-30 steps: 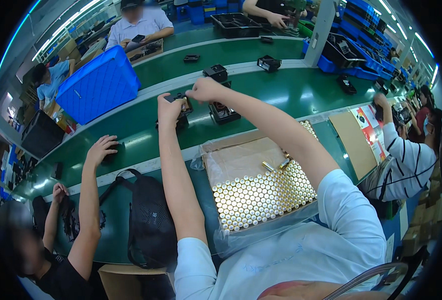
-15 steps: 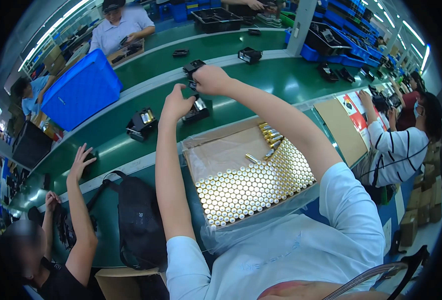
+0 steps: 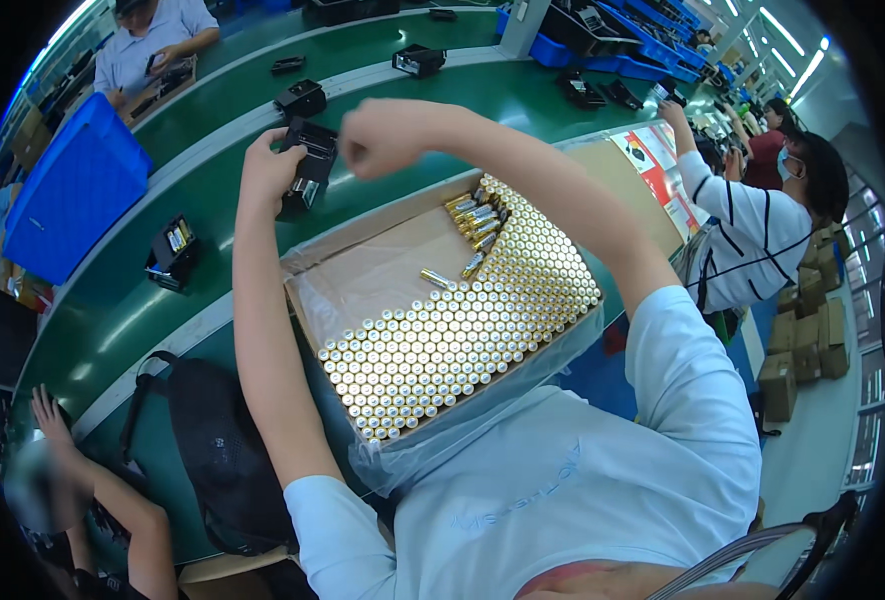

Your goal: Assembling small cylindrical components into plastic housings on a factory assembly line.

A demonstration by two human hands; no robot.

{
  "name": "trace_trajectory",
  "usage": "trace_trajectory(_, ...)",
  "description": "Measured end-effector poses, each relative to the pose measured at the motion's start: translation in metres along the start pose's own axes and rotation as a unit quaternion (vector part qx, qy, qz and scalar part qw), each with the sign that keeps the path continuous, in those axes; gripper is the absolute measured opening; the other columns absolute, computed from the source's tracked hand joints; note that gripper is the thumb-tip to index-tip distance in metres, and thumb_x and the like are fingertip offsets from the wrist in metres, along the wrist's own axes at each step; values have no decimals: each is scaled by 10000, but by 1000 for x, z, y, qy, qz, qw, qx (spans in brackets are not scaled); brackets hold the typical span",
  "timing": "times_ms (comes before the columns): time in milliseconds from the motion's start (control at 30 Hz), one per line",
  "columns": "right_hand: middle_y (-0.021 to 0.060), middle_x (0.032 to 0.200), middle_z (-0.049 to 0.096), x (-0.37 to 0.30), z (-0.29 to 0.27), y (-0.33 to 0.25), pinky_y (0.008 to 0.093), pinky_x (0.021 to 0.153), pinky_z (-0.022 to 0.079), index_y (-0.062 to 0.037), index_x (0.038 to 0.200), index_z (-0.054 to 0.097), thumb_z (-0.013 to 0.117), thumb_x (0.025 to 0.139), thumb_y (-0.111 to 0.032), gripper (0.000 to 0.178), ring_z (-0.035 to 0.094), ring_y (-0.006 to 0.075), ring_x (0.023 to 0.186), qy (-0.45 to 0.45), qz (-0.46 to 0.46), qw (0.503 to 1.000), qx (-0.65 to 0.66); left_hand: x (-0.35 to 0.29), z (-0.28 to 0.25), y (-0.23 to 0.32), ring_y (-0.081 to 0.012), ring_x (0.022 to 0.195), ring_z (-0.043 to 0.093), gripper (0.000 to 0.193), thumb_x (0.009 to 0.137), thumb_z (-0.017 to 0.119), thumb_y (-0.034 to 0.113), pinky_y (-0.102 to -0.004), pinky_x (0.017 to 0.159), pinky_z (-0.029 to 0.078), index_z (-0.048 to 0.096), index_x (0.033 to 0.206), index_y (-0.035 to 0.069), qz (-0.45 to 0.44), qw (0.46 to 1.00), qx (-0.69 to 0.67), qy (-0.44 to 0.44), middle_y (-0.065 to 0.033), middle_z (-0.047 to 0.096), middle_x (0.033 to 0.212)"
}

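Note:
My left hand (image 3: 269, 175) grips a black plastic case (image 3: 315, 150) by its left side, thumb on top. The case stands open over the green work surface, its hollow upward, with something shiny at its lower end. Just right of it, my right hand (image 3: 393, 138) is raised with curled fingers, slightly blurred; whatever it may hold is hidden. Below my arms sits a cardboard box (image 3: 308, 318) lined with clear plastic. Packed upright in it are many gold-and-silver batteries (image 3: 443, 345), and several more (image 3: 476, 220) lie loose on their sides near its far edge.
Another open black case with batteries (image 3: 171, 250) lies to the left. More black cases (image 3: 301, 98) sit along the far ledge and belt. A blue bin (image 3: 73, 190) leans at far left, a black backpack (image 3: 218, 440) lies near left. Co-workers sit on both sides.
My view has turned, so the scene shifts left and up. My right hand has come away from the far black case, and my left hand now grips the open case.

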State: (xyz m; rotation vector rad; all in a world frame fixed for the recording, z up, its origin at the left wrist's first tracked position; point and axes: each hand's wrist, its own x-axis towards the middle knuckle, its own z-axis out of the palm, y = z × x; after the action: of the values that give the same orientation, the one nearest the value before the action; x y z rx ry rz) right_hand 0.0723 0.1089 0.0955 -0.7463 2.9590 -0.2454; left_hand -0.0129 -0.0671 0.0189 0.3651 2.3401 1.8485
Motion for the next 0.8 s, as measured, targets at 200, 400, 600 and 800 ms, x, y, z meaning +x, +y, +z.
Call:
trace_trajectory(200,82,700,681,-77,6,-3,393,603,513,-60,787,732,727,667,-131,140,621,303,635,-245,110,947,-177,19,-6,-23,-274,831,668,334,847,633,0,-382,763,583,545,1161,-78,-71,951,-296,-48,-240,642,1036)
trace_trajectory(400,87,744,692,-93,32,10,392,604,533,-58,833,732,821,599,-156,269,642,298,657,-250,103,940,-206,22,-4,-21,-283,843,654,314,856,607,-21,-399,750,583,506,1147,-82,-96,922,-375,-32,-233,622,1032)
trace_trajectory(600,74,739,692,-90,41,12,382,597,535,-55,852,733,845,591,-175,308,644,292,653,-258,73,944,-194,47,-13,-48,-281,823,625,338,854,590,-29,-373,677,562,461,1165,-52,-92,931,-353,-3,-226,591,1034)
trace_trajectory(800,64,687,680,-89,37,15,367,586,523,-34,801,732,810,615,-193,256,610,293,601,-254,39,952,-166,29,-9,-27,-273,821,603,415,855,573,-33,-340,647,538,413,1238,-22,-105,940,-322,34,-235,558,1090)
